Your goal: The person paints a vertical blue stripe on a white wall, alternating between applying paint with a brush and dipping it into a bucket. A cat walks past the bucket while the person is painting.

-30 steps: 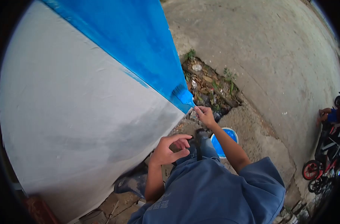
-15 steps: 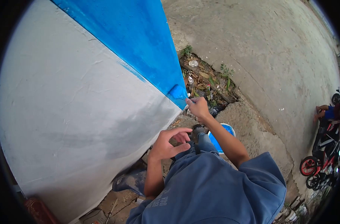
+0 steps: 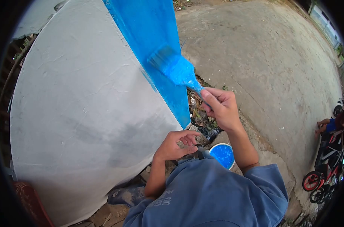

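My right hand (image 3: 222, 108) grips the handle of a wide paintbrush (image 3: 181, 72) coated in blue paint. Its dark bristles point up and left and overlap the blue-painted strip (image 3: 151, 26) along the wall's edge in this view. My left hand (image 3: 177, 145) holds nothing; it hovers in front of my body with loosely bent fingers, the thumb apart from them. Beside it rises the white wall (image 3: 81, 87), with a grey smudge low down. Below my right forearm stands a round bucket (image 3: 222, 156) of blue paint with a pale rim.
Dry leaves and litter (image 3: 197, 109) lie in a gap at the wall's foot. Concrete ground (image 3: 270, 64) spreads to the right, where a red and black motorcycle (image 3: 327, 166) and a person (image 3: 329, 125) are. A dark boot (image 3: 124, 196) shows at lower left, near a reddish object (image 3: 32, 204).
My right hand has lifted the paintbrush up from the strip's lower corner, closer to the camera. My left hand has barely moved. The view has shifted, showing more of the bucket.
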Motion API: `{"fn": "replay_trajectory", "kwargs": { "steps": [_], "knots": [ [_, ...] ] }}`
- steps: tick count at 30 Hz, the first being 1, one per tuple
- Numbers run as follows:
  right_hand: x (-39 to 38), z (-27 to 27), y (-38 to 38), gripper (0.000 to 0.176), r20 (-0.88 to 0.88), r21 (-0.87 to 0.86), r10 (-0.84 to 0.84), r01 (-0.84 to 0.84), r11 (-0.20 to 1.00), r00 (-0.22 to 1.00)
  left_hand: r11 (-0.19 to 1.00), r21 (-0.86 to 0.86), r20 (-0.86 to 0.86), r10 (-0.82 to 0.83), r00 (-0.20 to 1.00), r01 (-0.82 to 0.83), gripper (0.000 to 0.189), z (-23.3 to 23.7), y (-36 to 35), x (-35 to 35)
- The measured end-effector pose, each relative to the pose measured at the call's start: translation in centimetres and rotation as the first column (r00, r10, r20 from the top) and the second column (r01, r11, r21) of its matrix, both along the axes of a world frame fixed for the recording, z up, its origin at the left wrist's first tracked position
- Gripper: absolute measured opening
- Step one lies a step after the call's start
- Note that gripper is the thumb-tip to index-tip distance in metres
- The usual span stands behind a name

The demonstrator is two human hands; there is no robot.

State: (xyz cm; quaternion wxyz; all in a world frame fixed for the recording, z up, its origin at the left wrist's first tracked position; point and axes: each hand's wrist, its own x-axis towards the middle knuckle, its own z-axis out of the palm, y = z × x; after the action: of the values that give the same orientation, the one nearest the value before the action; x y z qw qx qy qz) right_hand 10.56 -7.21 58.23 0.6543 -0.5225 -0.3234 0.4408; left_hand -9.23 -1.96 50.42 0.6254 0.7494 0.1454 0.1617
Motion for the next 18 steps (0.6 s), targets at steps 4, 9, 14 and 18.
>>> {"fn": "replay_trajectory", "kwargs": {
  "steps": [4,9,14,18],
  "knots": [
    [0.1,-2.1,1.2,0.024,0.021,0.075,0.0,-0.002,0.997,1.0,1.0,-0.009,0.008,-0.007,1.0,0.007,0.046,-0.2,-0.1,-0.2],
    [-1.4,-14.1,3.6,0.025,0.074,0.039,-0.014,0.011,0.999,0.997,1.0,0.028,0.018,-0.001,1.0,0.001,0.046,-0.7,-0.3,-1.0],
    [-3.3,-25.2,2.3,0.028,0.039,-0.168,-0.087,0.093,0.981,0.995,0.999,-0.017,-0.023,0.038,0.999,-0.039,0.044,-0.5,-0.4,-2.0],
    [-3.5,-30.1,0.6,0.031,0.108,-0.207,-0.136,0.156,0.966,0.985,0.998,0.031,-0.02,0.057,0.998,-0.056,0.042,-0.4,-0.4,-2.4]
  ]
}}
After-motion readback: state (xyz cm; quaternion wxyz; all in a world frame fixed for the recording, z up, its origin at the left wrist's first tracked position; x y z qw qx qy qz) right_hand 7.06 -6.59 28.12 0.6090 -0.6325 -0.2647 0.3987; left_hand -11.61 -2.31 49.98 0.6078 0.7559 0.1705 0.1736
